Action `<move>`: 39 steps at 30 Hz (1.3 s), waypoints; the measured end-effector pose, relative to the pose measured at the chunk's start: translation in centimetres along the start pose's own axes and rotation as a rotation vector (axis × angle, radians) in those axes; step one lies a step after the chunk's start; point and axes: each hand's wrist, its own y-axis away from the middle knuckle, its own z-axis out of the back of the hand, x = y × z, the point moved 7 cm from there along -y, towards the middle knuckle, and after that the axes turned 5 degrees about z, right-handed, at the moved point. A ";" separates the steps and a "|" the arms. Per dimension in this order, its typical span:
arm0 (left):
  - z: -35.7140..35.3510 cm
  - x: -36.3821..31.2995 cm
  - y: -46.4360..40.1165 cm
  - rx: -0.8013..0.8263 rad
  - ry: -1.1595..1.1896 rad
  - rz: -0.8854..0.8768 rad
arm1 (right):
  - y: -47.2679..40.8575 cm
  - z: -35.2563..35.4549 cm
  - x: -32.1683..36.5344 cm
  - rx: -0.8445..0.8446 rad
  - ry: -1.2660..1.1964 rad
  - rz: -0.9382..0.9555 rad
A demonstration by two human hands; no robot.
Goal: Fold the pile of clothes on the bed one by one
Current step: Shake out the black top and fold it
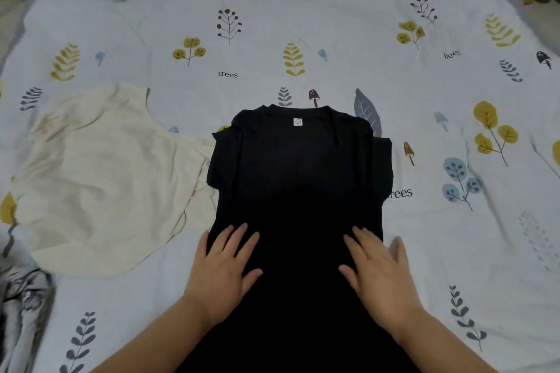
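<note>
Black shirt (298, 179) running lengthwise ahead of both hands, collar farthest; left hand (222, 266) and right hand (378, 269) equally near, fingers (242, 236) flat, spread, pressing.

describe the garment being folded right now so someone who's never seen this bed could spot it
On the white bedsheet printed with leaves and mushrooms, look at the near middle, where the left hand and right hand press flat. Under them lies the black T-shirt, sleeves folded in. Unlike the crumpled cream top beside it, it is dark, with a small white neck label.
</note>
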 end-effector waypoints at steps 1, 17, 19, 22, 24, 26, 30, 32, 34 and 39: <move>1.7 0.0 -0.4 -0.101 0.094 0.008 | -0.2 1.6 -0.5 -0.148 -0.067 -0.015; 8.4 9.1 -16.4 -0.153 0.336 0.545 | -13.1 5.1 -12.2 -0.229 -0.536 -0.636; 8.5 9.6 -17.1 -0.131 0.444 0.548 | -13.9 4.9 -12.5 -0.264 -0.592 -0.582; 9.0 10.1 -17.3 -0.200 0.756 0.534 | -13.7 5.0 -13.3 -0.391 -0.877 -0.581; 9.3 10.6 -16.8 -0.283 0.949 0.558 | -12.7 5.7 -14.4 -0.490 -0.956 -0.645; 9.4 11.5 -15.9 -0.358 1.059 0.615 | -11.6 5.6 -15.5 -0.490 -0.980 -0.738; 9.0 13.2 -14.3 -0.424 0.986 0.736 | -11.0 4.6 -15.8 -0.274 -0.958 -0.827; 9.7 13.2 -13.8 -0.440 0.792 0.717 | -11.3 5.7 -15.5 -0.197 -0.736 -0.778; 10.9 12.6 -13.4 -0.461 0.575 0.659 | -11.7 7.4 -15.0 -0.173 -0.494 -0.725; 13.0 12.4 -12.4 -0.558 0.502 0.672 | -11.8 10.9 -12.8 -0.330 -0.350 -0.666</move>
